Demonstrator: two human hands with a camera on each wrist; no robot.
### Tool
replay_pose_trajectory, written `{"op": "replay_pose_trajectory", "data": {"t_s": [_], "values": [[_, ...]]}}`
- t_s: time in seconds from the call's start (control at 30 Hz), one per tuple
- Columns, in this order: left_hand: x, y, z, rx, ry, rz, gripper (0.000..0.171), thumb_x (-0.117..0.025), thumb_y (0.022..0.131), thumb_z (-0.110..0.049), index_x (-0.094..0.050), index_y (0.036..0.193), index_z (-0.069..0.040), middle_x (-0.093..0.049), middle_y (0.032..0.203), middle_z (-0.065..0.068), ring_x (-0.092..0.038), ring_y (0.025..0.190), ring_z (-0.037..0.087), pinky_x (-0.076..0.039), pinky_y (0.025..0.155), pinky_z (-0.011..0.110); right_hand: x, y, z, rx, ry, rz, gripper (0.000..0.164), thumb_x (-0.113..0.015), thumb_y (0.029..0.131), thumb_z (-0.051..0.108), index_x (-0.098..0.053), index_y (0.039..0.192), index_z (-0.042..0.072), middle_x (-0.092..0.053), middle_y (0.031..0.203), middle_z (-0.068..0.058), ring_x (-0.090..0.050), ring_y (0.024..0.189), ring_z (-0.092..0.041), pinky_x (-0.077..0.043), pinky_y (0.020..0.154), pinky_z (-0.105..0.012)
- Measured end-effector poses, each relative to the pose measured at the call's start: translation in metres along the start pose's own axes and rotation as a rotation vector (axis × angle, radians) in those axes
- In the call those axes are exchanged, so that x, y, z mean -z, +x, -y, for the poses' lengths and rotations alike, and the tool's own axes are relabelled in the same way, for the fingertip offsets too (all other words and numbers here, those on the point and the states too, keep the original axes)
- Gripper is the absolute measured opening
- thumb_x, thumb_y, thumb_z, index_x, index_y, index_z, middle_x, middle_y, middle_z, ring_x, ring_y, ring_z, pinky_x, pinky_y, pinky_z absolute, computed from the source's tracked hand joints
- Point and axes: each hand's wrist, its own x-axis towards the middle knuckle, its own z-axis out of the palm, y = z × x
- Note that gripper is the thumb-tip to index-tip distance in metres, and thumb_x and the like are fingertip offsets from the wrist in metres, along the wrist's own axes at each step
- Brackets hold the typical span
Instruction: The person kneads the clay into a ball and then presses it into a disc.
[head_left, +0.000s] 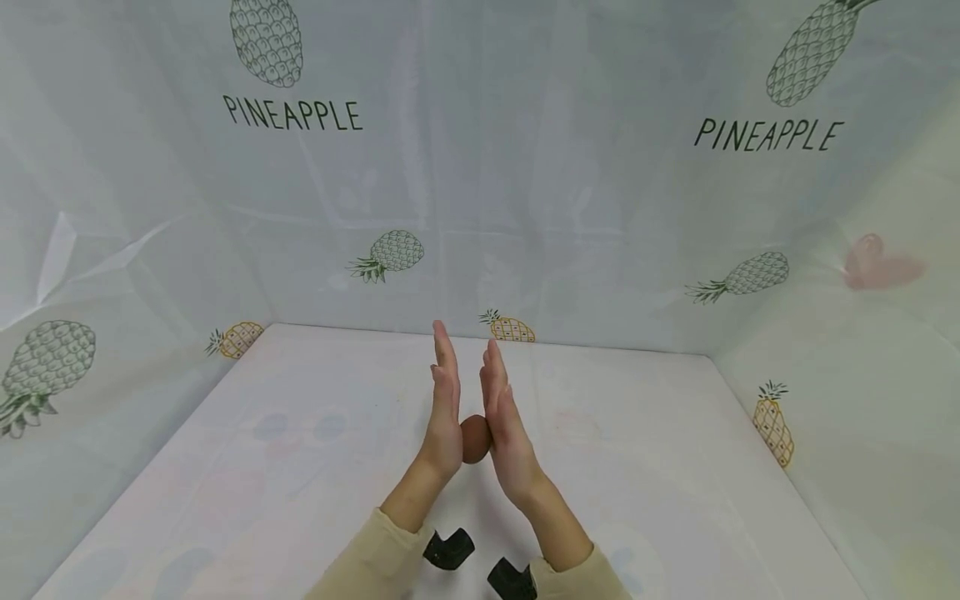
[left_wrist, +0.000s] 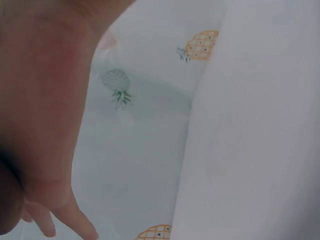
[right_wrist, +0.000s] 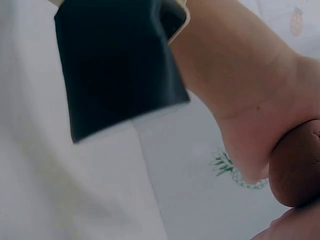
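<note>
A smooth brown ball (head_left: 476, 439), looking like clay or dough, sits pressed between two upright palms in the head view. My left hand (head_left: 444, 408) touches its left side and my right hand (head_left: 510, 433) its right side. Fingers on both hands are straight and point away from me, with a gap between the two sets of fingertips. In the right wrist view, fine cracks mark the brown ball (right_wrist: 297, 162), which is wedged between the palms. Only a dark part of the ball (left_wrist: 9, 205) shows at the lower left of the left wrist view.
Below the hands lies a pale, faintly patterned tabletop (head_left: 300, 483). A pineapple-print curtain (head_left: 480, 167) rises behind it and along both sides. Black wrist mounts (head_left: 450, 550) stick out inward from the beige sleeves (head_left: 375, 558).
</note>
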Motion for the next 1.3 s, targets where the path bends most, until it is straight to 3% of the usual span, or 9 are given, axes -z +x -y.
{"op": "replay_pose_trajectory", "data": {"t_s": [0.33,0.47,0.63,0.87,1.03,1.3], "values": [[0.008,0.005,0.013,-0.007,0.122,-0.146,0.072,-0.004,0.110,-0.061,0.014,0.169,-0.024,0.020,0.175,-0.011,0.023,0.162,0.016,0.026,0.123,0.056,-0.004,-0.002,0.005,-0.005,-0.028,-0.001,0.057,0.001,0.114,0.043,0.009,0.170,0.035,0.014,0.176,0.018,0.013,0.164,-0.023,0.011,0.127,-0.063],[0.007,0.005,0.018,-0.006,0.162,-0.158,0.072,-0.007,0.111,-0.059,0.012,0.170,-0.022,0.019,0.176,-0.009,0.021,0.162,0.017,0.025,0.123,0.057,-0.003,-0.002,0.007,0.002,-0.047,-0.009,0.058,0.001,0.114,0.046,0.009,0.170,0.034,0.014,0.176,0.018,0.013,0.164,-0.020,0.012,0.127,-0.064],[-0.002,0.000,0.020,0.007,0.183,-0.071,0.073,-0.007,0.111,-0.060,0.013,0.169,-0.021,0.021,0.175,-0.008,0.022,0.162,0.018,0.024,0.123,0.059,0.001,-0.001,0.010,0.037,-0.070,-0.043,0.061,0.000,0.113,0.046,0.009,0.171,0.030,0.013,0.177,0.013,0.012,0.164,-0.023,0.013,0.126,-0.066],[-0.016,-0.010,0.019,0.011,0.101,0.085,0.071,-0.003,0.110,-0.062,0.018,0.168,-0.027,0.024,0.174,-0.012,0.026,0.160,0.015,0.025,0.123,0.059,0.010,0.000,0.011,0.072,-0.037,-0.075,0.062,-0.001,0.113,0.047,0.010,0.171,0.028,0.013,0.177,0.012,0.013,0.164,-0.024,0.015,0.125,-0.064],[-0.023,-0.014,0.015,0.040,-0.014,0.142,0.070,-0.002,0.109,-0.065,0.018,0.168,-0.033,0.024,0.174,-0.014,0.026,0.159,0.010,0.024,0.123,0.060,0.014,0.001,0.010,0.091,-0.028,-0.099,0.064,-0.002,0.113,0.048,0.012,0.171,0.025,0.014,0.176,0.014,0.013,0.164,-0.025,0.016,0.126,-0.063],[-0.026,-0.017,0.002,0.004,-0.110,0.177,0.075,-0.001,0.107,-0.068,0.017,0.168,-0.029,0.024,0.174,-0.015,0.024,0.160,0.010,0.019,0.124,0.063,0.018,0.003,0.003,0.106,-0.055,-0.134,0.063,-0.004,0.114,0.046,0.011,0.171,0.022,0.012,0.177,0.015,0.010,0.164,-0.022,0.012,0.128,-0.061]]}}
